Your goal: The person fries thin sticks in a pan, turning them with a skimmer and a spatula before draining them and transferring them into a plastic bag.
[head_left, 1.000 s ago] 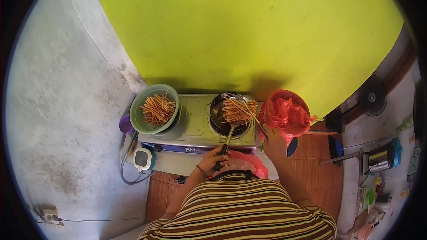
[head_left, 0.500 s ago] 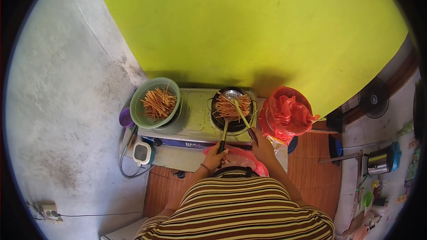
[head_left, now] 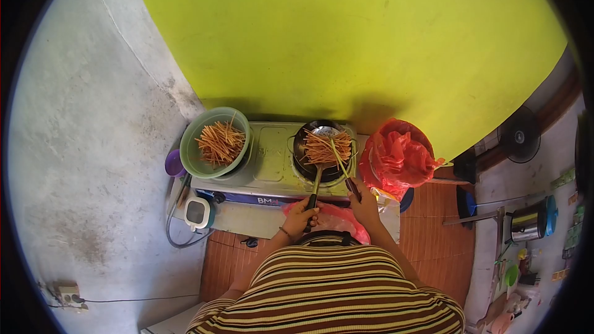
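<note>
From here I see the wall (head_left: 346, 43) as lime green, the shirt (head_left: 328, 284) striped brown, yellow and black, the sticks (head_left: 325, 147) orange-brown, the bowl (head_left: 192, 141) pale green, the bunched bag (head_left: 399, 156) red

Your two hands (head_left: 301, 214) (head_left: 365, 201) hold two long, dark-handled utensils (head_left: 317, 178) (head_left: 340, 161); beyond them, one round black pan (head_left: 300, 146); left, one pale-green plastic basin (head_left: 193, 142); right, one red plastic-lined container (head_left: 371, 170).
</note>
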A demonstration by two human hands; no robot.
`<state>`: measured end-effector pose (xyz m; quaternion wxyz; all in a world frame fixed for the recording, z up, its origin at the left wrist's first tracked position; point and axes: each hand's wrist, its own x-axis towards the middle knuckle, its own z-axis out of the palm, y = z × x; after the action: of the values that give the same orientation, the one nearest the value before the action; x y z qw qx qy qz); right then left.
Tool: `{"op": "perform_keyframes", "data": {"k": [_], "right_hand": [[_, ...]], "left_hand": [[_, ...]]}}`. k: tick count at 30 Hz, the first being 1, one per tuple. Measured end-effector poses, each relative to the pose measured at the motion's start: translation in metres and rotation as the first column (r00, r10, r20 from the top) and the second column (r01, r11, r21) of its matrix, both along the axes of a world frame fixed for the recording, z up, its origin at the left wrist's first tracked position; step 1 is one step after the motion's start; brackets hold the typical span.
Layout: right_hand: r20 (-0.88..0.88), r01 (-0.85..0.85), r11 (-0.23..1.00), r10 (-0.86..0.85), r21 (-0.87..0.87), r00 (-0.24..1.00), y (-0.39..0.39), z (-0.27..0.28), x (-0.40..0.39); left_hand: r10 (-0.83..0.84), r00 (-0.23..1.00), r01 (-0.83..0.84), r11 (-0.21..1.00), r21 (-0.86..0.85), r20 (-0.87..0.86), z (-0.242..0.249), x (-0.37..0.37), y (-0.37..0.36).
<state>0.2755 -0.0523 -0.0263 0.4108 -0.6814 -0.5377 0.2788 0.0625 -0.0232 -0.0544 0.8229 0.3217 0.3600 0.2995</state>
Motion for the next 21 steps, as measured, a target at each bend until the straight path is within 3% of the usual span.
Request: {"op": "perform_keyframes", "data": {"k": [6,16,19,21], "right_hand": [[-0.093,0.013,0.999,-0.017,-0.049,0.996,0.001,-0.013,0.007],[-0.176,0.018,0.997,-0.031,-0.075,0.984,0.006,-0.021,0.012],[-0.254,0.013,0.976,-0.069,-0.219,0.965,0.006,-0.008,0.010],[-0.219,0.006,0.991,-0.035,-0.132,0.975,0.009,-0.017,0.013]], "left_hand": [[0.014,0.999,-0.010,0.997,-0.077,0.053,0.011,0.000,-0.003],[0.015,0.999,-0.014,1.000,-0.018,0.033,0.006,-0.001,-0.004],[0.033,0.997,-0.031,0.999,-0.029,0.064,0.007,-0.003,-0.004],[0.022,0.999,-0.022,1.000,0.004,0.048,0.003,-0.001,-0.003]]}}
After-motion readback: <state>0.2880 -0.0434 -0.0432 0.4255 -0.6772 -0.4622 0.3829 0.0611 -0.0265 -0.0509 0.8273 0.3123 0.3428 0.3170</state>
